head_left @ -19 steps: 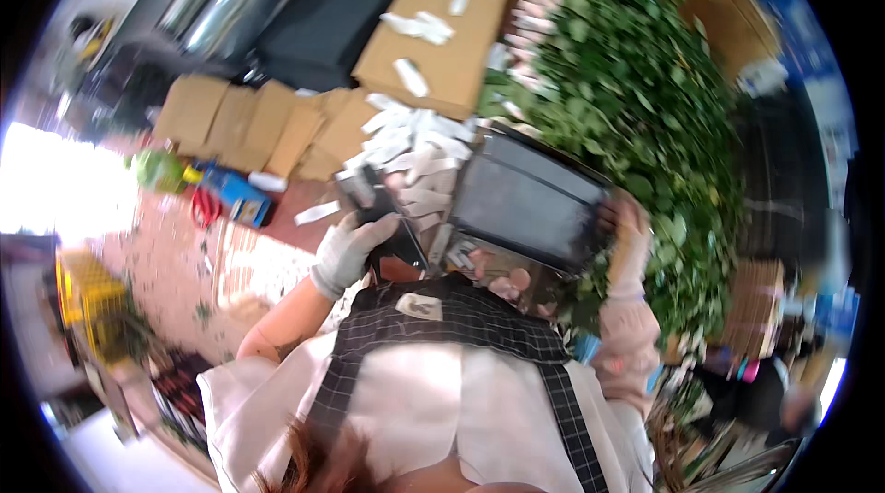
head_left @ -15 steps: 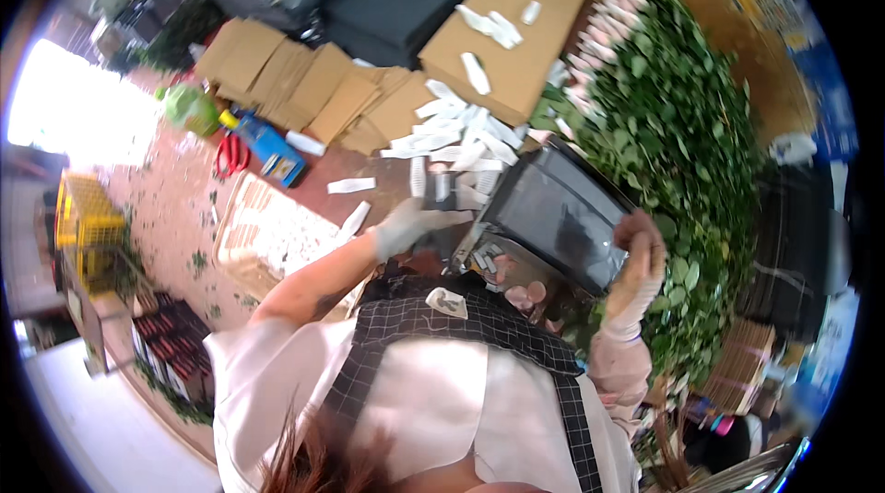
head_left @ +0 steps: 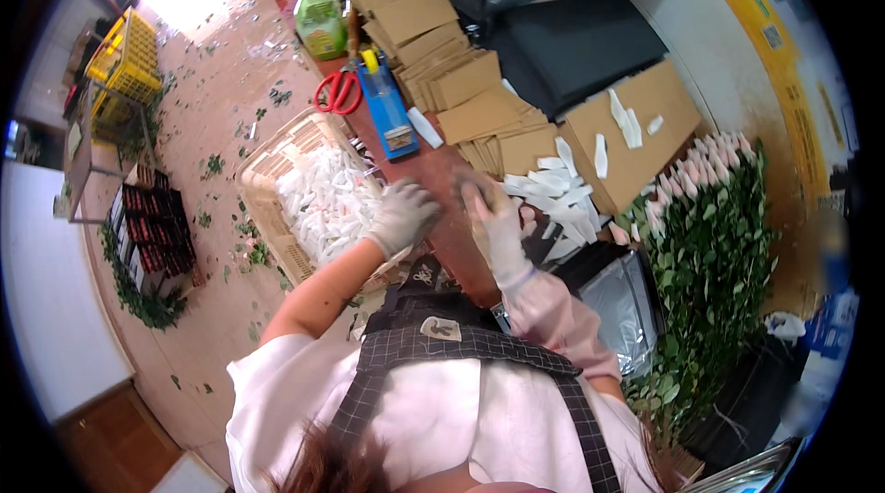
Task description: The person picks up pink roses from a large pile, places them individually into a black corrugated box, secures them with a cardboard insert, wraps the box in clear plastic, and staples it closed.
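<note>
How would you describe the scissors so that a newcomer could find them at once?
Start at the long brown table. At its far end, left of the cardboard sheets and beside the green bottle, lie the scissors. Their red loop handles set them apart.

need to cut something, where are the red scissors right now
In the head view the red scissors lie on the table at upper left, between the green bottle and the blue box, beyond the basket.
</note>
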### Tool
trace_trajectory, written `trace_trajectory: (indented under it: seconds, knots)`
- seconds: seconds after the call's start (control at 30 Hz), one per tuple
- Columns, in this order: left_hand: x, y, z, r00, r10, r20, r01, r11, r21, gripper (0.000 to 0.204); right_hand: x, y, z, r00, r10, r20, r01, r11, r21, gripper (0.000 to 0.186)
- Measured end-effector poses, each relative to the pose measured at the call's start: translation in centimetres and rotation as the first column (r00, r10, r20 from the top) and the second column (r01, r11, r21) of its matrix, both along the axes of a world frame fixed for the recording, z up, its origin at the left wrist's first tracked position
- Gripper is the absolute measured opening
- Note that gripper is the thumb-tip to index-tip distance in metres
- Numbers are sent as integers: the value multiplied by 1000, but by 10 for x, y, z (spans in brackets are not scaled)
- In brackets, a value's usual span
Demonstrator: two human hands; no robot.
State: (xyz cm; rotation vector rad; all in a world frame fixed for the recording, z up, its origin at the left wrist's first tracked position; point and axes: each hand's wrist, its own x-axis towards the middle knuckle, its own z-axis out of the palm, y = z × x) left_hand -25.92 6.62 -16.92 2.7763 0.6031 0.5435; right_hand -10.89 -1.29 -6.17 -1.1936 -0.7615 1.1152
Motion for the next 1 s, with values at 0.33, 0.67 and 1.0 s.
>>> trace_trajectory:
  seconds: [0.33, 0.67, 1.0]
  knots:
    - [-100, -2, 19, 624, 757, 193, -676, 647, -352, 24, -24, 154, -35, 958, 284, 40, -260, 920, -292, 21]
    - [-30, 28, 55, 437, 892, 115, 76, 91, -993, 33, -24, -90, 20, 937, 277, 215, -129, 842, -524, 18]
    - [-5, 53, 36, 778, 626, -59, -607, 723, -329, 31, 2, -132, 11, 710, 469, 525, -404, 882, -242, 26]
